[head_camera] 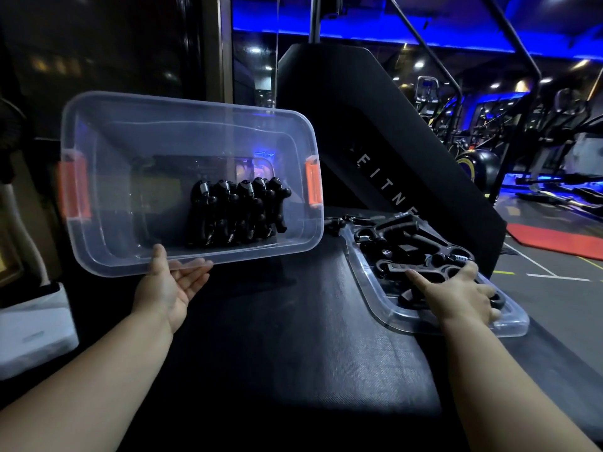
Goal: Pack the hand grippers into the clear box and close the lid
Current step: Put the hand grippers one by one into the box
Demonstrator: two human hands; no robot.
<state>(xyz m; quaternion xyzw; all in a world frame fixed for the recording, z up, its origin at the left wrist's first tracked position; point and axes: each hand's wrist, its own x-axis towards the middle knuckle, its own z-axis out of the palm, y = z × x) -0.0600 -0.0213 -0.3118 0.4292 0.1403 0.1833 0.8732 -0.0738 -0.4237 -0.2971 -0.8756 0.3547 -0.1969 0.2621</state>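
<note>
My left hand [173,285] holds the clear box [182,104] by its near rim, thumb on top and fingers underneath, with the open side tilted toward me. The box has orange latches [74,187] at both ends. Several black hand grippers [238,213] stand in a row against its lower right wall. To the right, the clear lid [456,324] lies flat on the black padded surface [293,337] with several loose hand grippers [401,236] piled on it. My right hand [460,295] rests on that pile, index finger stretched out and the other fingers curled round one gripper.
A black slanted machine panel [375,141] with white lettering rises behind the lid. A white object [32,327] sits at the far left beside the pad. Gym machines and a red mat [554,239] fill the floor to the right.
</note>
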